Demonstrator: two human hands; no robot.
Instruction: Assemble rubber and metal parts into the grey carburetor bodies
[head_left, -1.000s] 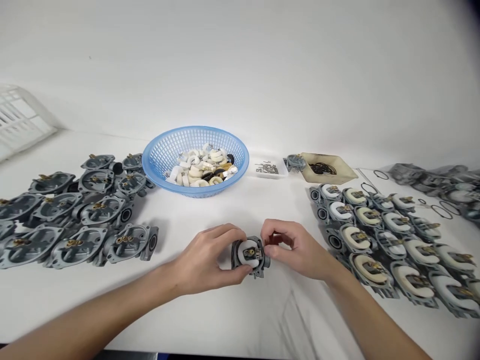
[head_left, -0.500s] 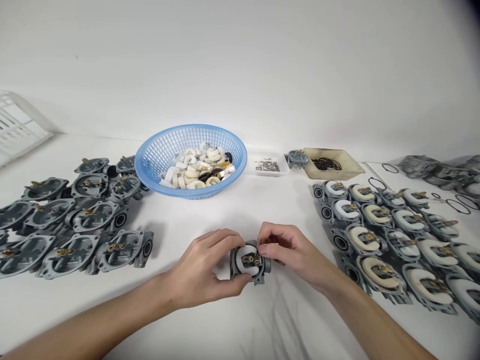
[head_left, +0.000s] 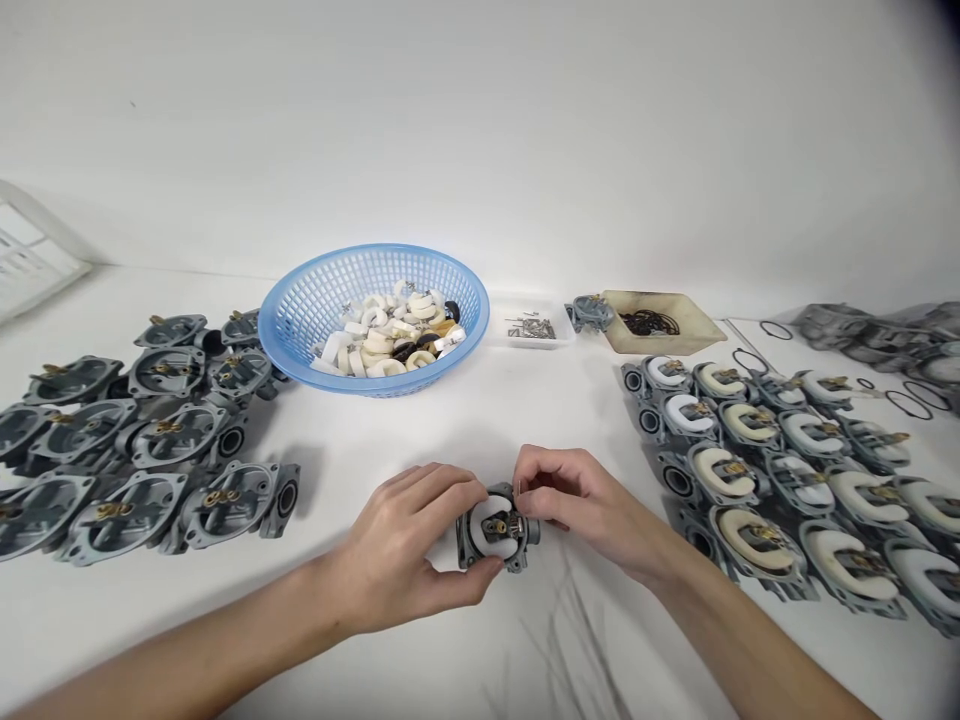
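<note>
My left hand [head_left: 405, 540] grips the grey die-cast carburetor body [head_left: 465, 540] from its left side, holding it just above or on the white table. A white ring-shaped float [head_left: 487, 525] sits in the body around a brass-tipped centre fitting [head_left: 496, 524]. My right hand [head_left: 570, 495] comes in from the right, its fingertips pinching a thin metal pin [head_left: 518, 491] at the float's hinge. The fingers hide part of the hinge.
Rows of bare carburetor bodies [head_left: 157, 435] lie to the left, and several with floats [head_left: 750, 480] to the right. Behind stand a blue plastic basket [head_left: 300, 320] of floats, a small tray of pins [head_left: 532, 340] and a beige tray [head_left: 660, 300] of black O-rings.
The whole scene has drifted left in view as the head turns slightly. Both hands keep their hold on the carburetor, and the right fingertips stay at the hinge.
</note>
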